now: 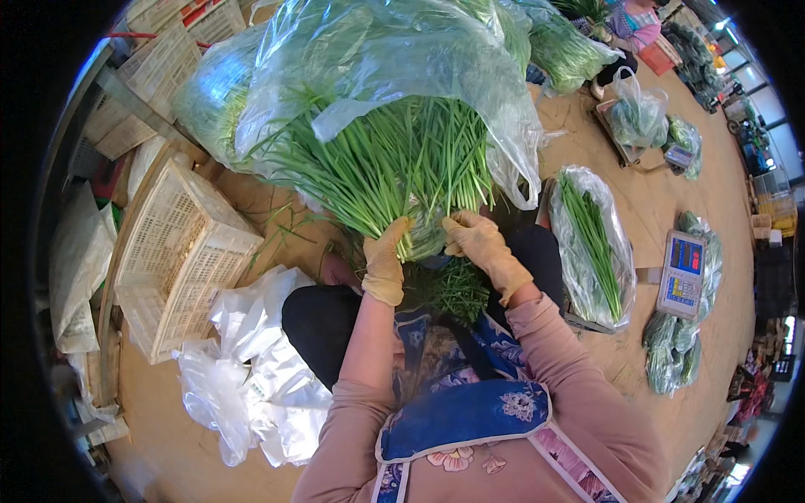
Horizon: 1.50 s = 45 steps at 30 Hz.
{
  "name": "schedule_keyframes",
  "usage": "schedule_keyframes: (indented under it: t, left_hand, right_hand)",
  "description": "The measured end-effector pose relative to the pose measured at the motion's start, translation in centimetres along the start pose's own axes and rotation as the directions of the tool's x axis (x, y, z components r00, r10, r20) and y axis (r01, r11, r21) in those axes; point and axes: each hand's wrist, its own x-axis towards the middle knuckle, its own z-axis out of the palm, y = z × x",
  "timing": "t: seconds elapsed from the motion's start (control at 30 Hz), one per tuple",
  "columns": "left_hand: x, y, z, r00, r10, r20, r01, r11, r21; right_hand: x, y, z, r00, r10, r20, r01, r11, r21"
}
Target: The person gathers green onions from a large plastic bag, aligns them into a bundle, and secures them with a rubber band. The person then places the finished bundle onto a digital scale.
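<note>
My left hand (pixel 385 259), in a pale yellow rubber glove, grips a thick bunch of green garlic chives (pixel 361 185) by the stem ends; the leaves fan up and away. My right hand (pixel 483 244), gloved alike, is closed at the lower ends of a few stalks beside the bunch. Behind both hands lies a large clear plastic bag (pixel 402 63), its mouth towards me, with more chives (pixel 462 135) showing inside. Below the hands, between my knees, is a heap of loose green trimmings (pixel 462 286).
At left stand a white plastic crate (pixel 188 251) and white plastic bags (pixel 270 377). To the right, chives lie in an open bag (pixel 594 245) on a low stand. Further right are a digital scale display (pixel 681 270) and bagged greens (pixel 673 352). A co-worker (pixel 629 28) sits beyond.
</note>
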Motion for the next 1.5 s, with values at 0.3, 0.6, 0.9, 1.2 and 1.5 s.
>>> schedule_keyframes:
  t: [0.3,0.6,0.9,1.2,1.5]
  left_hand:
    - [0.5,-0.7,0.5,0.998,-0.062,0.006,0.063,0.998,-0.01]
    - [-0.1,1.3,-0.4,0.985,-0.155,-0.076,0.146,0.983,-0.113]
    - [1.3,-0.5,-2.9,0.976,-0.139,-0.168,0.125,0.988,-0.091]
    - [0.6,0.8,-2.0,0.973,-0.172,-0.154,0.128,0.958,-0.258]
    - [0.2,1.2,-1.3,0.982,-0.144,-0.12,0.106,0.955,-0.276]
  right_hand:
    - [3.4,1.2,5.8,0.729,-0.684,-0.035,0.535,0.601,-0.593]
    - [-1.9,-1.1,4.1,0.753,-0.579,0.312,0.651,0.724,-0.227]
    - [1.8,-2.2,3.0,1.0,0.015,-0.018,-0.015,1.0,-0.002]
    - [3.2,-0.3,6.0,0.869,-0.49,-0.07,0.418,0.802,-0.426]
    - [4.1,-1.2,6.8,0.991,-0.107,0.082,0.121,0.975,-0.185]
